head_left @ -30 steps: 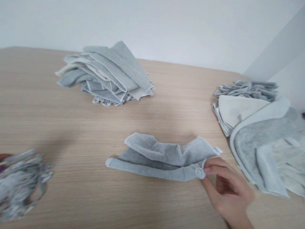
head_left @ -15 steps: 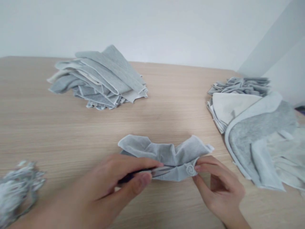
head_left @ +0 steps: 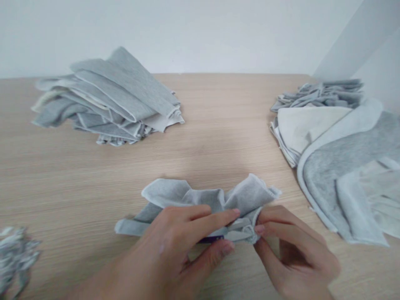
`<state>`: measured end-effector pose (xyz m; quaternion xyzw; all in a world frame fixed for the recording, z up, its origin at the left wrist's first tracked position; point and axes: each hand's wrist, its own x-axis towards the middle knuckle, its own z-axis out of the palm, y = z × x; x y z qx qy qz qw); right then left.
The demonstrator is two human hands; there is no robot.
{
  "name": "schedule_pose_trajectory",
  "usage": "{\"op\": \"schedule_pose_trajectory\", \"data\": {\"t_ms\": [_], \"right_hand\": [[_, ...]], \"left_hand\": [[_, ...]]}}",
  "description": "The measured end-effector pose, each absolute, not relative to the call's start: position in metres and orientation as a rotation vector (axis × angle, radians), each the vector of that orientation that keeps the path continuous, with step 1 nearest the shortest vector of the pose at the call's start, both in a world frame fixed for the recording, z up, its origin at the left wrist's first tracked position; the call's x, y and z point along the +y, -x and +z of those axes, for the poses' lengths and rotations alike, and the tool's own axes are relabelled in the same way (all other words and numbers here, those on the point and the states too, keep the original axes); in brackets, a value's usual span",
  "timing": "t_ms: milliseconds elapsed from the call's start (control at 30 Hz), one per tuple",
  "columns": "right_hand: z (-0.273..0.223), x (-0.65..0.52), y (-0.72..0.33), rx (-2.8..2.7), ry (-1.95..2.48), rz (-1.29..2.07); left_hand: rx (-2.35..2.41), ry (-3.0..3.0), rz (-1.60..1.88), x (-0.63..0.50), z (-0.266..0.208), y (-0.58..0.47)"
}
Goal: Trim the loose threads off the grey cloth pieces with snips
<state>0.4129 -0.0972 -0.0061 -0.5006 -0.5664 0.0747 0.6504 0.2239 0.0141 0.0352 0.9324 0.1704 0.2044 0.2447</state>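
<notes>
A crumpled grey fabric piece (head_left: 200,200) lay on the wooden table (head_left: 225,125) at 6 o'clock in the head view, its ruffled upper edge raised and its lower edge flat on the wood. Bare tabletop lay open from 12 o'clock down to the piece. A stack of folded grey cloths (head_left: 109,104) stood well apart at 10 o'clock; a heap of grey and white cloths (head_left: 337,158) bordered the 3 o'clock edge, near the piece's right end. A grey scrap bundle (head_left: 15,254) sat at 8 o'clock. The left hand (head_left: 184,246) reached in from 7 o'clock, palm down, thumb and forefinger pinching a small tool, too hidden to identify, against the lower edge. The right hand (head_left: 287,246) entered from 5 o'clock, fingers curled, fingertips (head_left: 261,228) pinching the right corner.
</notes>
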Motion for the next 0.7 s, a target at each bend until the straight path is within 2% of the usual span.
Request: {"op": "schedule_pose_trajectory", "data": {"t_ms": [367,700], "right_hand": [[-0.0078,-0.0956,-0.4145,-1.296,1.139,0.219],[-0.0109,-0.097,-0.4152,-1.284,1.142,0.255]], "left_hand": [[0.367,-2.566,0.784,0.0103,0.0303,-0.2256],[0.32,-2.481,0.774,0.0115,0.0253,-0.229]]}}
